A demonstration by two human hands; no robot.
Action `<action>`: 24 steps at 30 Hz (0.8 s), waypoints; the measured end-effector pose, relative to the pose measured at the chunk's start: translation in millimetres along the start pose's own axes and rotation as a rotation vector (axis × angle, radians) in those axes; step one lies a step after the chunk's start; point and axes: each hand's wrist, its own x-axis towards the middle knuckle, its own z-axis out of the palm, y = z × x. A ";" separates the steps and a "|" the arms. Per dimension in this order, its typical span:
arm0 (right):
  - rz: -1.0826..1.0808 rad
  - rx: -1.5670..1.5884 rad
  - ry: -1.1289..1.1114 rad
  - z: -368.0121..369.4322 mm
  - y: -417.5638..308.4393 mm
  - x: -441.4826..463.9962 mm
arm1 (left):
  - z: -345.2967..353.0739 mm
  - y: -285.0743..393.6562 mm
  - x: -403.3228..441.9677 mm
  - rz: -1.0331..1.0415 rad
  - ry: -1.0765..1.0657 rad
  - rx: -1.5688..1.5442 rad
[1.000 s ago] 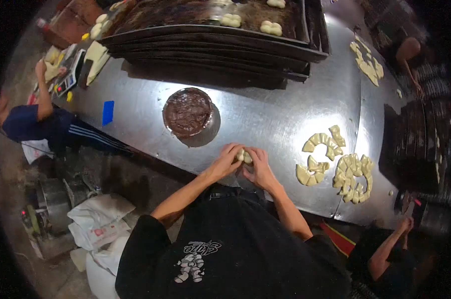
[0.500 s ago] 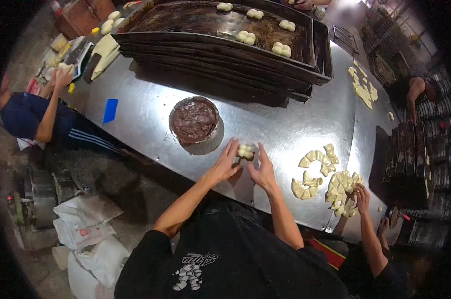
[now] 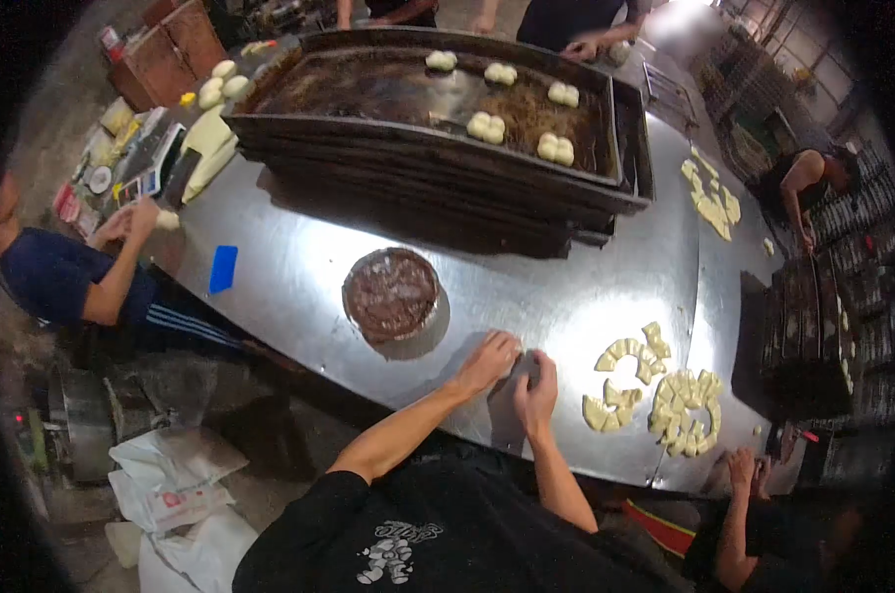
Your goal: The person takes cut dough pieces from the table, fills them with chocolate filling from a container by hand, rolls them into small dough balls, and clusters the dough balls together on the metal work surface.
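- Brown paste point(image 3: 390, 292) fills a round bowl point(image 3: 433, 314), which stands on the metal table point(image 3: 546, 296), forward and to the left of both hands.
- Left hand point(image 3: 487, 364): the fingers are bent and close together, above the table near its front edge. I cannot tell if they grip something; a pale spot shows at the fingertips, too small to name.
- Right hand point(image 3: 536, 393): it is just beside the left one, the thumb standing apart from the fingers, so the grip is loose and open.
- Cut dough pieces point(image 3: 680, 410) lie on the table to the right of the right hand, some of them in curved rows.
- Five groups of dough balls point(image 3: 486, 127) sit on the top tray point(image 3: 368, 84) of a dark stack, beyond the bowl.
- Blue patch point(image 3: 222, 269) is on the table, to the left of the bowl.
- Another person point(image 3: 57, 277), in dark blue, has both hands near a scale point(image 3: 153, 180) at the left.
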 end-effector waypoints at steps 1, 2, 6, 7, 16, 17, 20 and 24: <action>-0.058 -0.065 0.024 4.3 -1.2 -3.8 | -3.7 -9.7 10.5 0.103 -0.057 -0.081; -0.118 -0.130 0.048 7.5 -1.6 -4.8 | -21.0 -12.2 30.1 0.117 -0.042 -0.066; -0.097 -0.120 0.078 12.8 -5.3 -3.6 | -193.6 17.2 158.8 0.521 0.550 0.104; -0.072 -0.143 0.083 14.1 -6.9 -2.2 | -240.7 39.2 182.9 0.405 0.605 0.193; 0.004 -0.198 0.156 23.0 4.8 2.6 | -349.1 -66.1 320.7 -0.054 -0.002 0.370; -0.016 -0.207 0.148 24.7 4.3 4.9 | -342.9 -81.9 332.4 -0.204 -0.189 0.703; 0.001 -0.225 0.129 17.6 -3.2 4.3 | -343.9 -56.6 335.8 -0.537 -0.325 0.898; 0.041 -0.117 0.221 13.5 -4.7 -1.7 | -284.9 18.1 335.0 0.034 0.254 0.436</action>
